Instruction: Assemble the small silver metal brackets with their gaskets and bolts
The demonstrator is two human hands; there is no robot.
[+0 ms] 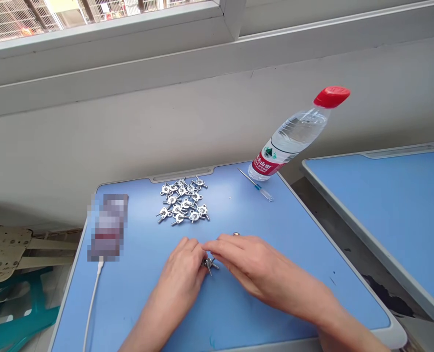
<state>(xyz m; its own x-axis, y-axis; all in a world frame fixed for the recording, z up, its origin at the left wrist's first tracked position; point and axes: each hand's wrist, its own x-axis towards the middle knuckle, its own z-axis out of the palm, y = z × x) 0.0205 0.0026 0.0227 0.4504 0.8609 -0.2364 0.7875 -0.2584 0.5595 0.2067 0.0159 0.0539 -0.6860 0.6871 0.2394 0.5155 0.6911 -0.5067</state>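
Near the front of the blue desk, a small metal fitting with thin prongs [210, 264] is held low in the curled fingers of my left hand [182, 266]. My right hand [251, 261] arches over it from the other side, fingers pressed together and tips meeting the left fingertips at the fitting. The right thumb is hidden beneath the hand. Farther back lies a loose cluster of similar silvery fittings [185, 204], with round eyelets and short studs. A ring-like metal piece [236, 234] shows just behind my right hand.
A water bottle with a red cap [286, 142] stands at the desk's back right, beside a slim screwdriver with a clear handle [263, 190]. At left, a blurred phone [109, 227] has a white cable [92, 308]. Another blue desk [393, 195] stands to the right, across a gap.
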